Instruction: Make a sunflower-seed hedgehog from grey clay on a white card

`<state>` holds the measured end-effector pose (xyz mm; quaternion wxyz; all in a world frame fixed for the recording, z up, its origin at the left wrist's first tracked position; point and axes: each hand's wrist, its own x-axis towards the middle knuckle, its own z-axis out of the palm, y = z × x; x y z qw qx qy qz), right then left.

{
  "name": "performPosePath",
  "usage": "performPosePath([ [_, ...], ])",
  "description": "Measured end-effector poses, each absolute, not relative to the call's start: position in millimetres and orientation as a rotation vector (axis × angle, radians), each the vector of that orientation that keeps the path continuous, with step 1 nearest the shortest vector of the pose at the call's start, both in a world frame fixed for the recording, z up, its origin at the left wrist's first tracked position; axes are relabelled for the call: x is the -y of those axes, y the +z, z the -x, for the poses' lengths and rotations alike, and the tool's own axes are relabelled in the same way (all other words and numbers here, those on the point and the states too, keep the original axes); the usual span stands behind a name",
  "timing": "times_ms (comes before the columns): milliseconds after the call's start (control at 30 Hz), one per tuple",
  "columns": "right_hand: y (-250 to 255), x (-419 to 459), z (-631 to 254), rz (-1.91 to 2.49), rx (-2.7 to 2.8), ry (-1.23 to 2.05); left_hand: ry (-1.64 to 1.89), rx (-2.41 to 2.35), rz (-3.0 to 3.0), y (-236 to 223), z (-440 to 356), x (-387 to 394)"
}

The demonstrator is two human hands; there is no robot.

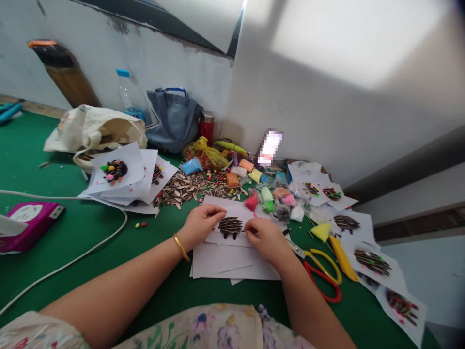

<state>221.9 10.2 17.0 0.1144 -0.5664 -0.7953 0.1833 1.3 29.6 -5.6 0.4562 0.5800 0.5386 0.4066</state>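
A small hedgehog figure (pixel 231 225), with rows of sunflower seeds for spines and dark feet, lies on a sheet of white paper (pixel 221 262) on top of several more. My left hand (pixel 201 224), with a gold bangle at its wrist, rests at the figure's left side with thumb and fingertips pinched together. At its right side my right hand (pixel 264 238) is also closed, fingertips against the thumb. Whatever is between the fingertips of either hand is hidden or too small to name. Behind the paper lies a heap of sunflower seeds (pixel 181 188).
Coloured clay packets (pixel 232 180) sit past the paper. Scissors (pixel 323 274) lie right of my right hand, beside a yellow tool (pixel 343 258). Finished seed pictures (pixel 372 261) line the right edge; others (pixel 116 172) are stacked left. A white cable (pixel 90 249) crosses the green table.
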Motion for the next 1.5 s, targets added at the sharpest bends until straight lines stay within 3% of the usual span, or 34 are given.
performPosePath([
  [267,14.3,-7.9,-218.2,1.711,2.269,0.604,0.96,-1.352,-1.429,-1.0,-1.3,-29.2],
  [1033,9.1,-7.1,-210.8,1.61,2.447,0.336,0.958,-1.326,-1.425,-0.4,-1.3,-29.2],
  [1500,8.7,-8.3,-212.6,1.645,2.423,0.429,0.986,-1.331,-1.466,0.5,-0.8,-30.6],
])
